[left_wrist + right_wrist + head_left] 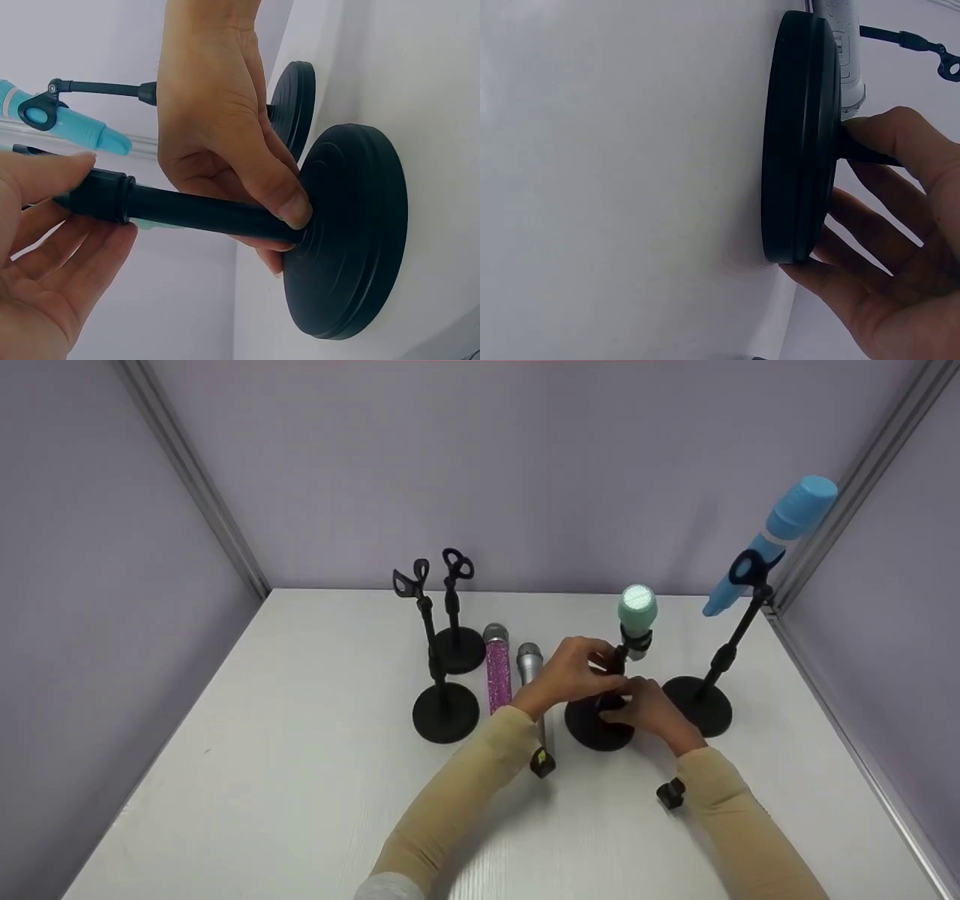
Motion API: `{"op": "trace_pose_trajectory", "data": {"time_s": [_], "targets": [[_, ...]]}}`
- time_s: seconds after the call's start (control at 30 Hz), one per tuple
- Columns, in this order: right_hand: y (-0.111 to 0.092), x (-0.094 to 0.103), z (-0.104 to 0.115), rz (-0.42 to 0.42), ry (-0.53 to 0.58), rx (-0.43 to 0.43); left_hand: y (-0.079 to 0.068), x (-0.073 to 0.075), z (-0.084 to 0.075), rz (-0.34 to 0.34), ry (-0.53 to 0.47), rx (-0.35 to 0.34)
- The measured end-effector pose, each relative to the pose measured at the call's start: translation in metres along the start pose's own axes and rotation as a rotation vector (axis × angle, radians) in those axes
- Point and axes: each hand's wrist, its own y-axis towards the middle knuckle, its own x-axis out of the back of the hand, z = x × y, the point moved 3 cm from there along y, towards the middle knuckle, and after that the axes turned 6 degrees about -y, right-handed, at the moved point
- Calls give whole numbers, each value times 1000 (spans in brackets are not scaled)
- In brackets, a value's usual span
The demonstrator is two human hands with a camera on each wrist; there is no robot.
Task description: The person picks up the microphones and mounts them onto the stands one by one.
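A black microphone stand [592, 733] with a round base carries a mint-green microphone [637, 613] in its clip. My left hand [571, 675] holds the upper part of its pole, with thumb and fingers around the thick collar [105, 196] in the left wrist view. Lower down, my right hand [649, 707] pinches the pole just above the base. In the right wrist view the base [799, 150] looks close to the white tabletop, and some fingers of the right hand [900, 247] touch its rim.
To the right, another stand [699, 706] bears a blue microphone [780, 536], tilted. Left of my hands lie a pink glittery microphone [498, 671] and a silver microphone [529, 660]. Two stands with bare clips, a front one [445, 714] and a rear one [460, 650], stand farther left. Walls enclose the table.
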Motion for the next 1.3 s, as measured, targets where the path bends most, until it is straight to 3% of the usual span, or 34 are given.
{"op": "trace_pose_trajectory", "data": {"time_s": [0.3,0.57,0.83,1.3], "targets": [[-1,1,1,4,24,-30,1,1,-1,-116,6,-19],[-1,1,0,9,12,-44,2,0,-2,-41,-76,-22],[1,1,1,-28,-42,8,1,0,-1,8,-91,-16],[0,1,0,6,-6,-14,-1,0,1,-89,14,52]]}}
